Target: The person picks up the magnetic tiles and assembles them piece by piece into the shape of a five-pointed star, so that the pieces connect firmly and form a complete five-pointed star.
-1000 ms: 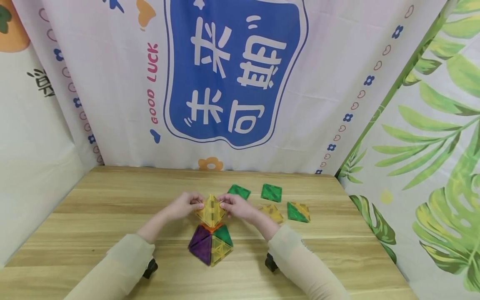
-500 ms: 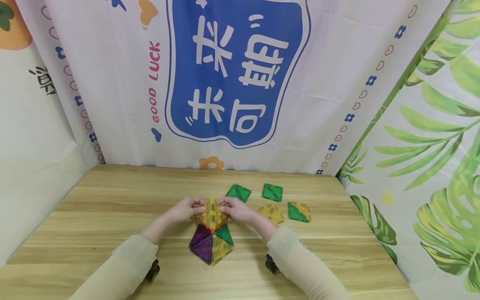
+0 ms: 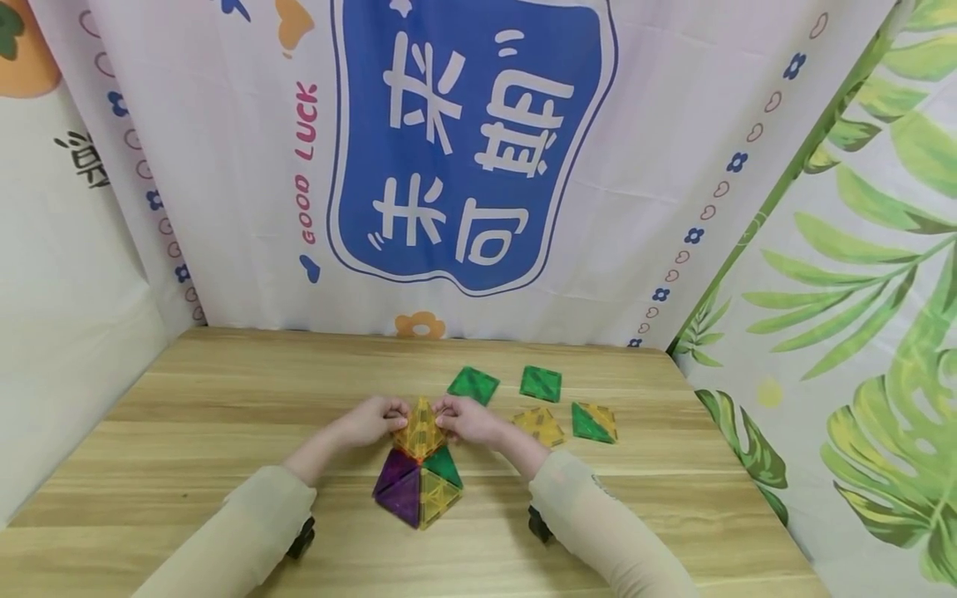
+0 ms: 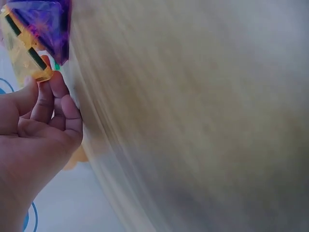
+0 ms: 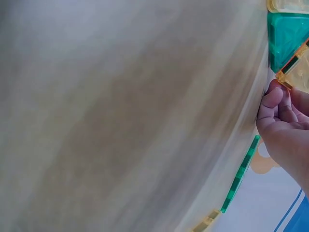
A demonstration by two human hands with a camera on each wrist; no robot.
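Both hands hold yellow translucent magnetic tiles (image 3: 421, 430), joined into a peaked piece, at the far side of a small built shape. My left hand (image 3: 372, 422) pinches their left corner between thumb and fingers, also plain in the left wrist view. The opposite corner is pinched by my right hand (image 3: 473, 421). Toward me, the shape shows purple triangle tiles (image 3: 401, 494), a green tile (image 3: 444, 468) and a yellow tile (image 3: 439, 497). A sliver of orange shows where the held tiles meet it. The far side is hidden.
Loose tiles lie on the wooden table (image 3: 247, 415), beyond and beside my right hand: a green square (image 3: 474, 384), another green square (image 3: 541, 383), yellow tiles (image 3: 540, 424) and a green-and-yellow square (image 3: 595, 422). A printed curtain (image 3: 239, 249) hangs along the table's back edge.
The held yellow tiles have come down slightly toward the shape and look narrower, tilted more upright. Both hands have shifted a little toward me and keep their pinch. The loose tiles stay put.
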